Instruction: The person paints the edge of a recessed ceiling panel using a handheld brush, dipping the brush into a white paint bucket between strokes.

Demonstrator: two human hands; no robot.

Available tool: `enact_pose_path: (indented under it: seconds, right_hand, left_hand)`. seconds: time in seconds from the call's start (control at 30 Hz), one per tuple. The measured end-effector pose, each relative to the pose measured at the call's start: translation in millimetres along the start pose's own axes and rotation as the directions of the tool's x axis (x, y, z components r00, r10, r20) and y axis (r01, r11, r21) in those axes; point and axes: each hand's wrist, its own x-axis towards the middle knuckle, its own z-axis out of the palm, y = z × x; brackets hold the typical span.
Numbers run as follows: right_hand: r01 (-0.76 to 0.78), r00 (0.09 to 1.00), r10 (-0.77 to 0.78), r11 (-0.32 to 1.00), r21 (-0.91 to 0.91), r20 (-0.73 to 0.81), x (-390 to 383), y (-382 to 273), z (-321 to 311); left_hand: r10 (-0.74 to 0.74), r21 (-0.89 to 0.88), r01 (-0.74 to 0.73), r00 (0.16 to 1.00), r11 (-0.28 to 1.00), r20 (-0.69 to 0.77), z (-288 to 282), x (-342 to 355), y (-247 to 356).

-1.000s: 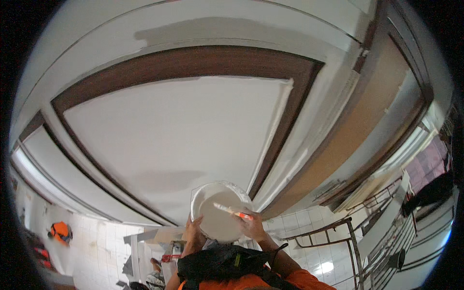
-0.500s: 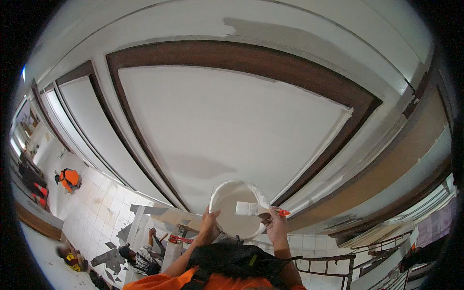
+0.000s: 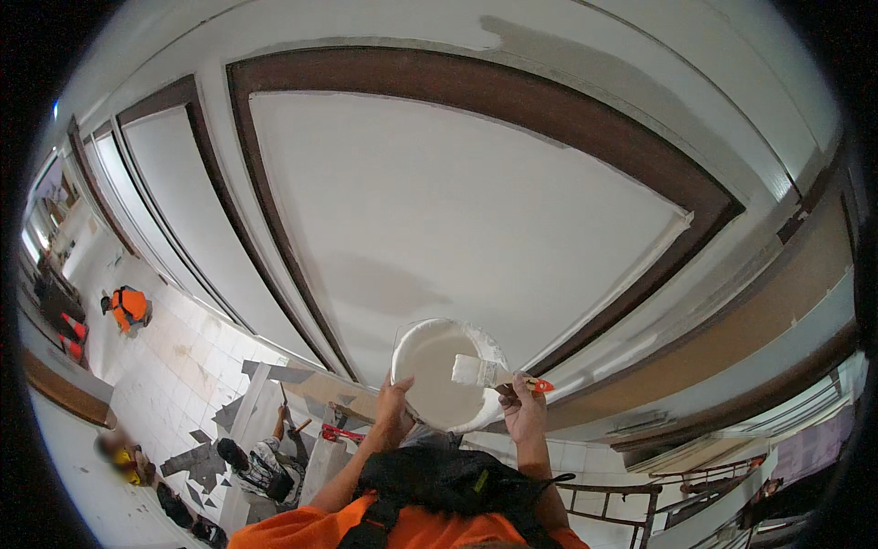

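A white paint bucket (image 3: 400, 368) is gripped at its near left rim by my left hand (image 3: 394, 409), thumb over the edge. Pale paint coats its inside. My right hand (image 3: 524, 411) is closed round the handle of a paintbrush (image 3: 479, 371) that lies level over the bucket's right side. White paint covers the bristles, which point left, and the handle's end is red-orange. Beyond the bucket rises a white wall panel (image 3: 439, 210) framed by a dark brown wooden border (image 3: 494, 78), with white strips around it.
A metal scaffold frame (image 3: 631, 499) stands at lower right. Below left, a person in patterned clothing (image 3: 265, 467) works near grey scraps (image 3: 201, 457) on the tiled floor. Farther off, a person in orange (image 3: 128, 306) crouches; another in yellow (image 3: 137, 465) is at the lower left.
The bucket and both hands sit slightly higher in view, while the panel has shifted a little right and up. The brush has moved slightly right over the bucket.
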Motion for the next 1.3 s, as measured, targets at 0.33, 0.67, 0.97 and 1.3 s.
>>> enact_pose_path:
  seconds: [0.33, 0.67, 0.97, 1.3]
  right_hand:
    - [-0.060, 0.997, 0.063, 0.993, 0.100, -0.032, 0.9, 0.0, 11.5]
    - [-0.069, 0.997, 0.073, 0.970, 0.234, -0.008, -15.1, -5.0, 28.9]
    - [0.056, 0.996, -0.065, 0.985, 0.162, 0.053, -13.8, -44.7, 68.7]
    - [0.826, 0.431, -0.796, 0.537, 0.169, 0.426, 46.2, -239.2, 293.7]
  left_hand:
    - [0.052, 0.004, -0.052, 0.998, 0.999, -0.041, 2.4, 0.8, 9.5]
    - [-0.066, -0.075, 0.066, 0.998, 0.995, 0.004, -39.5, 14.0, 3.9]
    - [-0.057, -0.082, 0.055, 0.998, 0.995, -0.021, -30.5, -6.2, 11.7]
    - [0.021, -0.093, -0.026, 0.998, 0.995, -0.053, -38.3, -7.6, 24.8]
